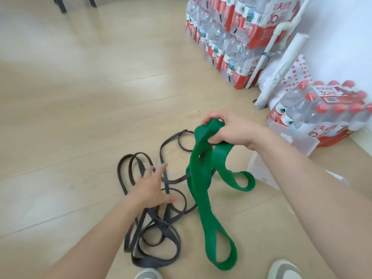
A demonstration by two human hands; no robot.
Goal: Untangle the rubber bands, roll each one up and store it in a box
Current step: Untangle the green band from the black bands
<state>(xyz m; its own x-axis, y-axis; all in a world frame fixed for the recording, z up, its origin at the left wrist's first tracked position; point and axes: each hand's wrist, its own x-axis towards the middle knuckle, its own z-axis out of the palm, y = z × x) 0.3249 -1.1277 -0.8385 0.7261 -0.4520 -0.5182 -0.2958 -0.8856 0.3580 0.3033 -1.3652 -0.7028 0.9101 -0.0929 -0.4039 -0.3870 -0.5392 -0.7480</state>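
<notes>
right hand (227, 127) pinches the top of the green band (201, 188), tail dangling to the floor (80, 137) | left hand (150, 188) spread open over the dark bands (141, 248), 8 o'clock | box (302, 143) at 2 o'clock | bands likely limp, light, grippy: grab a free loop

Pale wood-look floor (80, 117) fills most of the frame. 11 o'clock: two dark furniture legs (60, 5), cut off at the top edge. 1 o'clock: stacked shrink-wrapped water packs (221, 37), red labels, against a white wall (342, 37). White pipes (281, 31) run down just beside the stack. 2 o'clock: white roll (285, 65) leaning on a white bag with red print (296, 75). 3 o'clock: single water pack (322, 109) on the floor, red caps up.
</notes>
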